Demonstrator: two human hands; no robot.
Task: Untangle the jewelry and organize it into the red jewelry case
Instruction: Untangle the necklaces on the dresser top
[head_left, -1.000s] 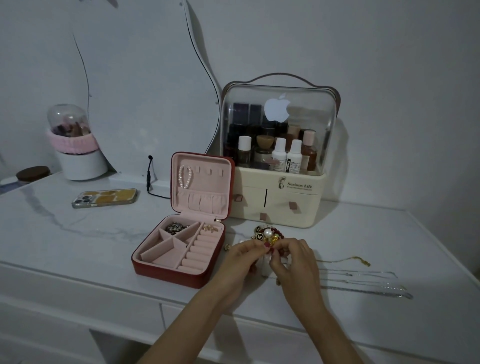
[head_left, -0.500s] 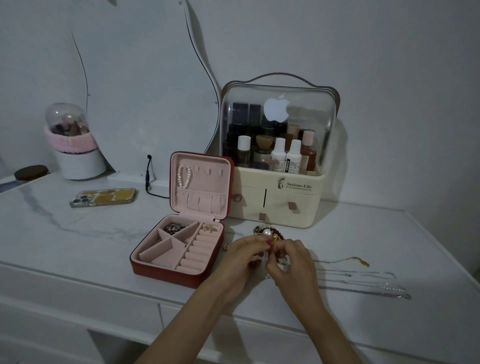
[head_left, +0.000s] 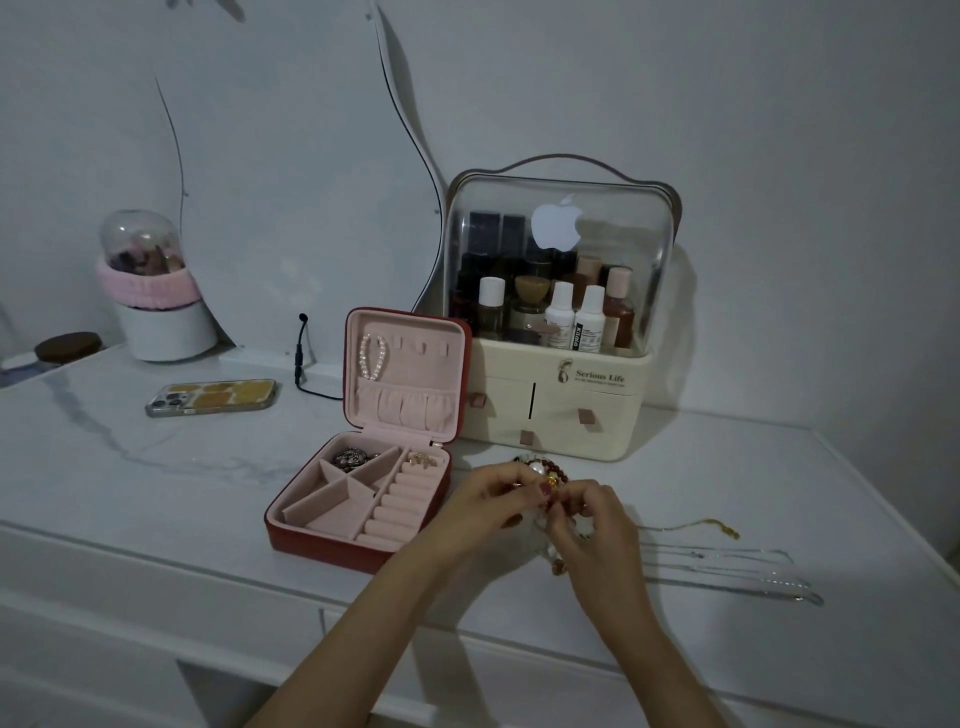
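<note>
Both hands pinch one tangled clump of jewelry (head_left: 545, 475). The left hand (head_left: 488, 501) and right hand (head_left: 595, 525) hide most of it. Left of them sits the open red jewelry case (head_left: 332, 540).

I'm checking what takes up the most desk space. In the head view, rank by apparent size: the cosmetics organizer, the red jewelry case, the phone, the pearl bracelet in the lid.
1. Cosmetics organizer
2. Red jewelry case, lid open
3. Phone
4. Pearl bracelet

No close calls.
</note>
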